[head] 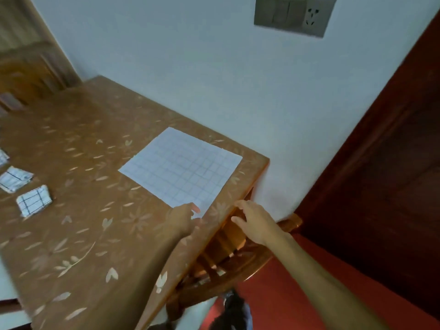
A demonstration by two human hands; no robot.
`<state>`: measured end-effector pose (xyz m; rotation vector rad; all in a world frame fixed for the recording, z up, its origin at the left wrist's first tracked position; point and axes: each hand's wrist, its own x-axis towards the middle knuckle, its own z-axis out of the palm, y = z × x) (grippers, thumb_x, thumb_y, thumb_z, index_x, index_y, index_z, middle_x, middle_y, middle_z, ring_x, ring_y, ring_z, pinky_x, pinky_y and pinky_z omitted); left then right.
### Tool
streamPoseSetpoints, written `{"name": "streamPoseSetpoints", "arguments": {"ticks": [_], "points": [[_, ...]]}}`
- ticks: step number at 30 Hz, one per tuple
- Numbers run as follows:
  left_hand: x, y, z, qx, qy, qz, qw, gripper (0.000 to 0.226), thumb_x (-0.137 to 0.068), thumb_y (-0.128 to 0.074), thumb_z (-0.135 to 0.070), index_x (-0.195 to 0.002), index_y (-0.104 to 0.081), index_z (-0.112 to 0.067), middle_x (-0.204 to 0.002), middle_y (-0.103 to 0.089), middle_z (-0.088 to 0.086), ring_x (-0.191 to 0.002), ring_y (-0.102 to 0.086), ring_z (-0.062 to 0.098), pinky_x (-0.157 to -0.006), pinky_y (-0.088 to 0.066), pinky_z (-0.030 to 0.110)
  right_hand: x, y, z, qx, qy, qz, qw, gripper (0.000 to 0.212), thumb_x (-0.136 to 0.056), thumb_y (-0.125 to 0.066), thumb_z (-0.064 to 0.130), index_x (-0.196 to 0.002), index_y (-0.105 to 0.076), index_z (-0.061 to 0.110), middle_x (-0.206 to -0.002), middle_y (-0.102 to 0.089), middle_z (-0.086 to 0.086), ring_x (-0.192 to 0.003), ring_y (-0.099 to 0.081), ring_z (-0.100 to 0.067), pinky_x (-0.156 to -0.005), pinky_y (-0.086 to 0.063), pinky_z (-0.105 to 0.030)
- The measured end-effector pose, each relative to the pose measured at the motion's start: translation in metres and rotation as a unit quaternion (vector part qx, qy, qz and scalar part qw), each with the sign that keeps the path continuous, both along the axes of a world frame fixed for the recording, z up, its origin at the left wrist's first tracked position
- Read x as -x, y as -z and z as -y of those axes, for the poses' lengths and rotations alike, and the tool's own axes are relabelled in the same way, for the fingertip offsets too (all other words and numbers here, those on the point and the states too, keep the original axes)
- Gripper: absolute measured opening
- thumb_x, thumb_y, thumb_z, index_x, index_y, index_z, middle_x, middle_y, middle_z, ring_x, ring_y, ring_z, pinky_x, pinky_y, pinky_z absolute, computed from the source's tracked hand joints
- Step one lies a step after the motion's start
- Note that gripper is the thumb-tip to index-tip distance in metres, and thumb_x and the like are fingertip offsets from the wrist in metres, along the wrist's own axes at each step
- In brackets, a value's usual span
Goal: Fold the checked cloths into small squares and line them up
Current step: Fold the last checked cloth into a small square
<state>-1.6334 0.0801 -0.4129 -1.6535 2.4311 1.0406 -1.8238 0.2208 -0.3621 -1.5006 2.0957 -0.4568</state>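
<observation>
From my remote seat, the pale wall [190, 55] fills most of the view, and the table [83, 234] runs up against it under a brown cover printed with pale leaves and flowers. A dark red door [392, 163] stands on the right and a red floor [285, 294] shows below it. A wooden chair [228, 258] sits tucked against the table's right edge, its back just beside the rim. The open cloth [181, 166] lies flat on the table's far right corner, white with a thin blue check, one layer and unfolded, its near corner pointing at me. My left hand [182, 217] rests on the table at that near corner with its fingertips touching the fabric. The frame is smeared there, so I cannot tell whether it pinches the corner or only presses on it. My right hand [256, 221] hangs past the table edge above the chair, apart from the cloth, fingers spread wide and holding nothing. Well to the left, three folded squares lie in a slanting row along the picture's edge: the nearest [34, 201] whole, the next [14, 178] whole, the farthest [2, 158] cut off by the frame. They are near one another but do not touch. High on the wall a grey switch plate [294, 15] carries a socket, and any marking on it is too blurred to read.
</observation>
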Motion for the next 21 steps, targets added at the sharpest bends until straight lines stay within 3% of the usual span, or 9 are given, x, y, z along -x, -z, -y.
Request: {"name": "streamPoseSetpoints", "arguments": {"ticks": [4,8,12,14,17,19,21], "points": [[0.024,0.036,0.029,0.018,-0.014,0.007,1.0,0.035,-0.09,-0.07,-0.031,-0.123,-0.061,-0.024,-0.129,-0.057,-0.006,-0.102,-0.064,0.015,-0.076,-0.043,0.023,0.024,0.017,0.035,-0.044,-0.041,-0.02,0.998,0.047,-0.098,-0.053,0.034,-0.141,-0.042,0.021,-0.133,-0.053,-0.001,-0.122,-0.051,-0.021,-0.103,-0.043,-0.036],[0.036,0.07,0.042,0.009,-0.002,0.019,1.0,0.042,-0.092,-0.066,-0.021,-0.132,-0.056,-0.022,-0.14,-0.05,0.001,-0.123,-0.051,0.02,-0.091,-0.052,0.035,0.042,0.034,0.071,-0.091,-0.061,-0.021,0.994,0.04,-0.097,-0.055,0.033,-0.134,-0.049,0.02,-0.128,-0.056,-0.001,-0.118,-0.053,-0.021,-0.1,-0.045,-0.038],[0.038,0.099,0.049,0.031,0.012,0.068,0.997,0.063,-0.083,-0.075,-0.021,-0.141,-0.048,-0.021,-0.153,-0.037,0.003,-0.137,-0.034,0.026,-0.109,-0.039,0.037,0.048,0.051,0.101,-0.099,-0.085,-0.006,0.991,0.043,-0.096,-0.056,0.03,-0.135,-0.047,0.016,-0.128,-0.056,0.0,-0.115,-0.055,-0.022,-0.098,-0.046,-0.041],[0.034,0.112,0.052,0.056,-0.002,0.067,0.996,0.064,-0.078,-0.079,-0.021,-0.136,-0.054,-0.022,-0.146,-0.046,0.002,-0.129,-0.042,0.027,-0.102,-0.044,0.038,0.048,0.058,0.111,-0.107,-0.096,-0.002,0.99,0.041,-0.097,-0.055,0.029,-0.135,-0.047,0.015,-0.135,-0.052,-0.003,-0.117,-0.054,-0.024,-0.101,-0.043,-0.043],[0.031,0.115,0.06,0.101,-0.046,0.044,0.993,0.03,-0.085,-0.065,-0.008,-0.113,-0.071,-0.021,-0.121,-0.064,-0.002,-0.108,-0.054,0.025,-0.079,-0.047,0.035,0.049,0.068,0.124,-0.116,-0.114,-0.005,0.987,0.037,-0.099,-0.053,0.024,-0.134,-0.046,0.015,-0.14,-0.047,-0.006,-0.121,-0.05,-0.026,-0.104,-0.041,-0.039],[0.032,0.108,0.063,0.099,-0.086,0.023,0.991,0.026,-0.088,-0.056,-0.004,-0.1,-0.073,-0.02,-0.104,-0.067,-0.001,-0.099,-0.057,0.024,-0.071,-0.042,0.033,0.05,0.075,0.133,-0.111,-0.137,-0.018,0.984,0.048,-0.098,-0.055,0.023,-0.142,-0.039,0.015,-0.144,-0.043,-0.007,-0.13,-0.042,-0.024,-0.108,-0.036,-0.034],[0.032,0.097,0.062,0.058,-0.098,-0.015,0.993,0.021,-0.092,-0.056,-0.01,-0.098,-0.072,-0.023,-0.095,-0.065,-0.001,-0.092,-0.058,0.02,-0.071,-0.04,0.03,0.052,0.083,0.14,-0.099,-0.178,-0.065,0.977,0.066,-0.095,-0.059,0.025,-0.151,-0.025,0.016,-0.157,-0.027,-0.008,-0.144,-0.024,-0.024,-0.117,-0.025,-0.036]]}}
